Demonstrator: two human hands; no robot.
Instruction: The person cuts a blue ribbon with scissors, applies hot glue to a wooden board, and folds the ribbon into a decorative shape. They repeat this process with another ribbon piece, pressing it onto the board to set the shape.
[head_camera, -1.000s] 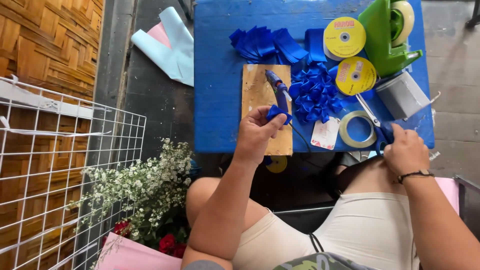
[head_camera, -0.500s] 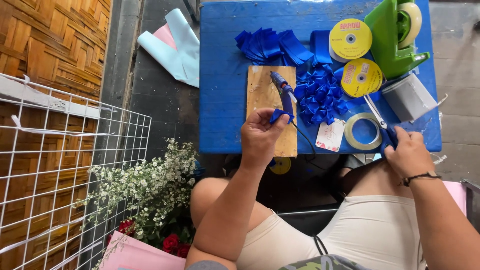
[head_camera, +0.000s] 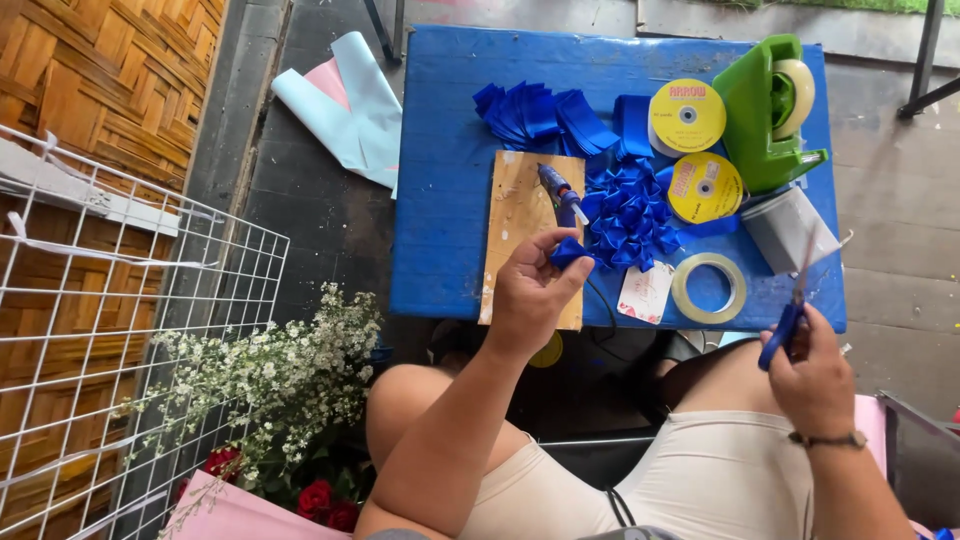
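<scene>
The left hand pinches a small folded blue ribbon piece between thumb and fingers, just below the glue gun lying on the wooden board. The right hand is closed around blue-handled scissors, blades pointing up past the tape roll

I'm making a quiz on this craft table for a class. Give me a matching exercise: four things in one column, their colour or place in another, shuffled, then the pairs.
Things:
1. tape dispenser
2. scissors
3. folded ribbon piece
4. glue gun

Colour or place:
A. pinched in the left hand
B. lying on the wooden board
C. green, at the far right of the blue table
D. held in the right hand

Pairs: 1-C, 2-D, 3-A, 4-B
</scene>
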